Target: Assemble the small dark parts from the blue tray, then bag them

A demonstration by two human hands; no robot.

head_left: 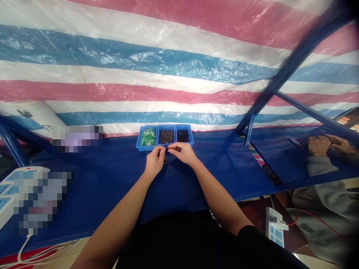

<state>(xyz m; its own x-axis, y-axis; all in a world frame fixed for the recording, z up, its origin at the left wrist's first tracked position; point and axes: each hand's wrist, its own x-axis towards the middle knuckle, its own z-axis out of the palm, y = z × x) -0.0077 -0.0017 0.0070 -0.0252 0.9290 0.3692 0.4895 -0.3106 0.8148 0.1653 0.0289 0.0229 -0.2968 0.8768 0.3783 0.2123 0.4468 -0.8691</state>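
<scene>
Your black shirt (168, 243) lies nearest, and both bare arms reach forward from it over a navy table cover (106, 194). Your left hand (155, 161) is almost closed, and its fingertips pinch a small dark piece (164, 159), too small to tell what it is. Your right hand (180, 153) is half curled just beside it; I cannot tell if it holds something. Just ahead stand three blue bins (144, 146), with green items (147, 136) in the left one, small black parts (167, 136) in the middle one, and dark parts (183, 136) in the right one.
</scene>
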